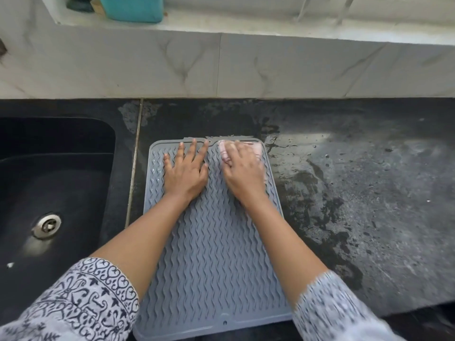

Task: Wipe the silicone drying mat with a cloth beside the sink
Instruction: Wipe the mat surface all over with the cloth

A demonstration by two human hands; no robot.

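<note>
mat (214,254) flat on bench (369,193), long axis 12–6 | left hand (186,172) grip released, palm flat | right hand (242,173) clenched on cloth (225,151) at 12–1 corner

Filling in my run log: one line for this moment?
left hand flat on mat | right hand pressing cloth at far edge | sink at left

No text, label, brand, number or sign can be read anywhere in the frame. The grey ribbed silicone drying mat (211,242) at centre shows only wavy ridges, and the teal plastic container (131,8) at the upper left of the frame shows a plain, unmarked face.
</note>
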